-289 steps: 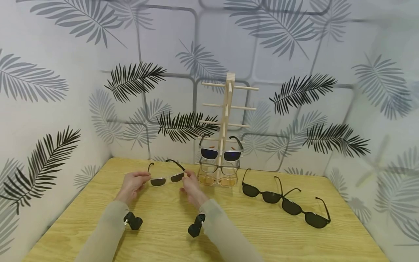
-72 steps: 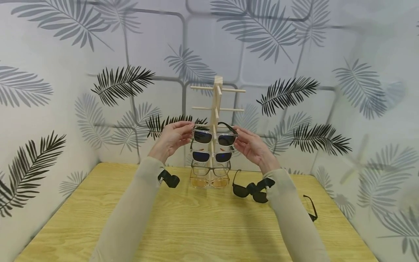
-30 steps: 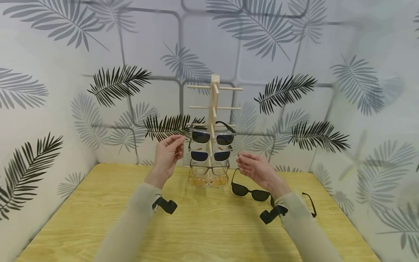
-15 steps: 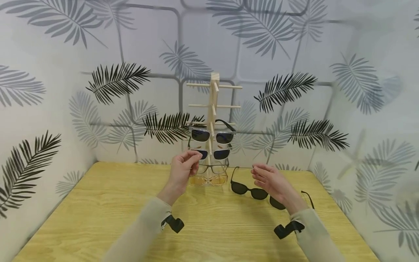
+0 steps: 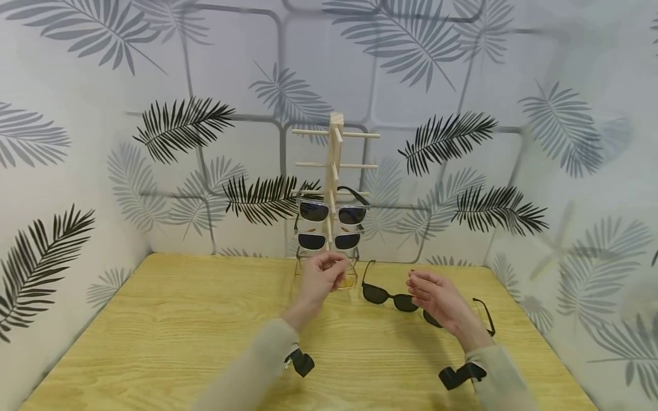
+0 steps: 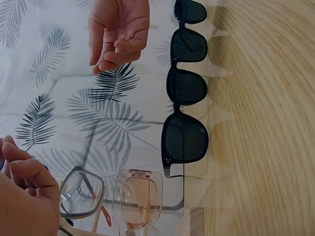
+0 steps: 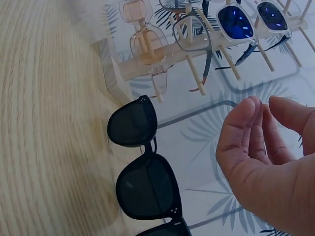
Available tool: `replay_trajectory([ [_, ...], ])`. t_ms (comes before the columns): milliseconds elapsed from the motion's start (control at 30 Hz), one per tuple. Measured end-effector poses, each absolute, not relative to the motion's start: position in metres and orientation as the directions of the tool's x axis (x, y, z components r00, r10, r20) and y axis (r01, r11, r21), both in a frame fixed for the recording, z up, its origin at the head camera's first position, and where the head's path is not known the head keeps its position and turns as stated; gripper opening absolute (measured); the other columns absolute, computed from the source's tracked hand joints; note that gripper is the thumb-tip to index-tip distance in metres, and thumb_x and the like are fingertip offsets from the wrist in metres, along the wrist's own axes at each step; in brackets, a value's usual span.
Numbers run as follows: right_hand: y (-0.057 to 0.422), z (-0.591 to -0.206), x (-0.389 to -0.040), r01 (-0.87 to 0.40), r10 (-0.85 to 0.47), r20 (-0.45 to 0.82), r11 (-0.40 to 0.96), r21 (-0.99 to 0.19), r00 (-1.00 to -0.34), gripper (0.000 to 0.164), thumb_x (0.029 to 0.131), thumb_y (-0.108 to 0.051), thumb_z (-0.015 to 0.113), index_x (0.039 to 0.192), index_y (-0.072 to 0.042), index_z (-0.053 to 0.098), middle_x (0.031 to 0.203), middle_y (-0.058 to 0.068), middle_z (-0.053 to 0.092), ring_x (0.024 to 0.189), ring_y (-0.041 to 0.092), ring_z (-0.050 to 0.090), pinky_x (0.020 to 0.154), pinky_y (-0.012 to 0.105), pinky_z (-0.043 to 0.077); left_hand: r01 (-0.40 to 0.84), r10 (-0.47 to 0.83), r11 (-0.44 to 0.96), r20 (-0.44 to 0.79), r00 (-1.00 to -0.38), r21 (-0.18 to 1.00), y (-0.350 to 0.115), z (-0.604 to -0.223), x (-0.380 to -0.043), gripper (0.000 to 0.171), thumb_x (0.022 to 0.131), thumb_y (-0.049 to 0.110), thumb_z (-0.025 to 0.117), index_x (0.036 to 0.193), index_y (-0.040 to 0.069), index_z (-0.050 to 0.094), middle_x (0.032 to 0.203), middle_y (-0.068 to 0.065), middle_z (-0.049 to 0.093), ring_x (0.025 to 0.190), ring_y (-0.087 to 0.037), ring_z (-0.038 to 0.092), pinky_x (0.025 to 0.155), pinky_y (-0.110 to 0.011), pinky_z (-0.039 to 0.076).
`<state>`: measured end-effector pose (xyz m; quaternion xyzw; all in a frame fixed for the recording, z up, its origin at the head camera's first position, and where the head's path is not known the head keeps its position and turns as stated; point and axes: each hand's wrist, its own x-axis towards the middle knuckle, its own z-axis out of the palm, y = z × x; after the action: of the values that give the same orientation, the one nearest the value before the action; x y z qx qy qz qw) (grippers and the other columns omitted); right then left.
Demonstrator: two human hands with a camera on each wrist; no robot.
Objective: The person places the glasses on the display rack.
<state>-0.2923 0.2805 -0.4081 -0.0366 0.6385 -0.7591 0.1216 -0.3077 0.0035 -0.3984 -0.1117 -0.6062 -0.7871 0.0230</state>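
My left hand (image 5: 319, 279), fingers loosely curled and holding nothing, hovers before the lower part of a wooden eyewear rack (image 5: 335, 154). To the right, my right hand (image 5: 439, 302) is above the table with relaxed fingers and nothing in them. The rack bears clear-framed dark sunglasses (image 5: 352, 215), and below them a second similar pair (image 5: 311, 241). Lower hang grey-framed clear-lens glasses (image 6: 83, 191) and amber-lens glasses (image 6: 139, 201), both partly hidden by my left hand in the head view. Black sunglasses (image 5: 376, 294) lie beside the rack; another black pair (image 5: 432, 318) is half covered by my right hand.
The rack's upper wooden pegs (image 5: 360, 135) hold no glasses. A light wood-grain table (image 5: 169, 331) stretches left and forward. Behind it is a leaf-patterned backdrop (image 5: 247, 142).
The clear-framed sunglasses, earlier gripped on the table at left, now hang on the rack, released by both hands. Since then both hands have lowered and shifted right.
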Motion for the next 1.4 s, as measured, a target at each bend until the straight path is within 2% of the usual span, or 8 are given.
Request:
replay_trajectory([
  [400,0.294,-0.417,-0.286,0.156,-0.171,-0.133,-0.128,-0.979,-0.976,0.011,0.099,-0.022,0.060,0.110,-0.019,0.061,0.099,-0.007,0.068,0.089,0.007,0.065,0.081,0.024,0.056,0.135,0.173,-0.217,0.174,-0.969,0.967,0.031,-0.414,-0.311,0.015,0.092,0.004,0.065,0.099,-0.010,0.065,0.062,0.002,0.058,0.050,-0.005,0.047,0.044,-0.016,0.036],
  [667,0.311,-0.425,-0.279,0.163,-0.154,-0.145,-0.109,-0.980,-0.977,0.018,0.100,-0.021,0.059,0.117,-0.015,0.059,0.098,-0.008,0.069,0.089,0.006,0.066,0.082,0.025,0.056,0.110,0.188,-0.205,0.149,-0.971,0.973,0.049,-0.427,-0.315,0.016,0.091,0.008,0.068,0.098,-0.006,0.067,0.062,0.002,0.059,0.051,-0.006,0.051,0.045,-0.017,0.037],
  [800,0.319,-0.428,-0.277,0.167,-0.152,-0.151,-0.100,-0.981,-0.977,0.015,0.100,-0.021,0.059,0.115,-0.020,0.060,0.100,-0.008,0.069,0.092,0.007,0.066,0.082,0.025,0.056,0.091,0.191,-0.203,0.130,-0.973,0.975,0.059,-0.430,-0.317,0.015,0.091,0.009,0.068,0.098,-0.004,0.067,0.063,0.003,0.059,0.050,-0.007,0.050,0.046,-0.018,0.036],
  [967,0.327,-0.432,-0.276,0.177,-0.138,-0.169,-0.055,-0.983,-0.976,0.021,0.100,-0.025,0.059,0.120,-0.019,0.057,0.103,-0.008,0.067,0.096,0.007,0.065,0.080,0.024,0.056,0.042,0.199,-0.192,0.080,-0.977,0.980,0.070,-0.435,-0.318,0.011,0.091,0.009,0.068,0.095,-0.001,0.068,0.063,0.001,0.060,0.051,-0.007,0.049,0.047,-0.019,0.037],
  [1200,0.345,-0.436,-0.272,0.205,-0.070,-0.203,-0.016,-0.979,-0.977,0.013,0.098,-0.028,0.061,0.110,-0.023,0.063,0.098,-0.012,0.067,0.089,0.004,0.064,0.074,0.021,0.055,0.006,0.222,-0.136,0.036,-0.974,0.991,0.085,-0.444,-0.321,0.011,0.091,0.011,0.068,0.096,0.001,0.071,0.065,0.001,0.061,0.053,-0.007,0.050,0.050,-0.020,0.038],
  [1400,0.368,-0.437,-0.266,0.206,-0.014,-0.207,0.022,-0.978,-0.978,0.013,0.098,-0.031,0.062,0.109,-0.025,0.062,0.095,-0.015,0.066,0.083,0.002,0.061,0.070,0.020,0.054,0.018,0.265,-0.077,0.037,-0.964,0.997,0.102,-0.451,-0.323,0.013,0.091,0.010,0.068,0.098,0.001,0.073,0.071,-0.003,0.068,0.056,-0.008,0.053,0.048,-0.019,0.039],
])
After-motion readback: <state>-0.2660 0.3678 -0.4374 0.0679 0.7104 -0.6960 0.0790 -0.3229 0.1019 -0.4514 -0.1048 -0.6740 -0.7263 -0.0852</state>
